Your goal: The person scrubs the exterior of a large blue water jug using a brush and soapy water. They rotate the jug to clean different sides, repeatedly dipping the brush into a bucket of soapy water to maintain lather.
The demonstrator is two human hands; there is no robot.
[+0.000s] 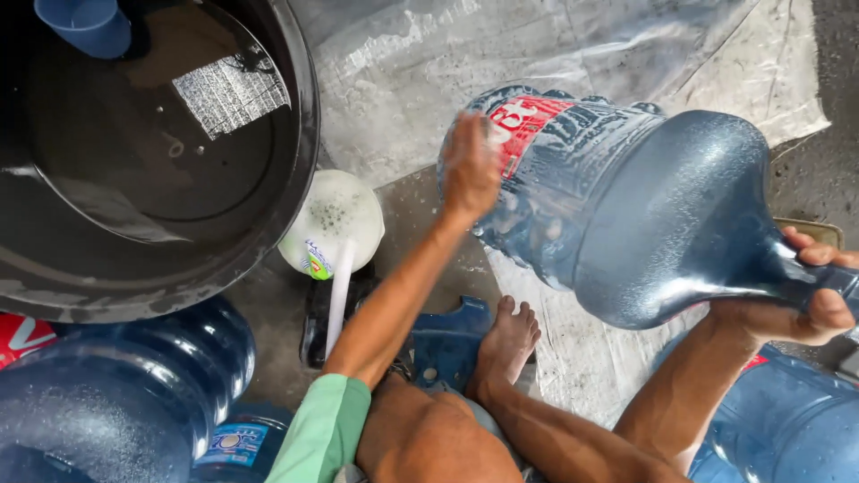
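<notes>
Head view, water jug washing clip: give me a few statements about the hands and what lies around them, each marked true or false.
1. The right hand grips the neck of the large blue water jug. True.
2. The left hand rests in the black tub. False: it presses on the jug's soapy side, near its red label.
3. The jug stands upright on its base. False: it is held tipped over on its side.
4. The black tub holds water, with a blue cup at its top edge. True.
5. A white bowl of suds sits beside the tub. True.
6. Both feet wear shoes. False: the one foot in view is bare.
</notes>
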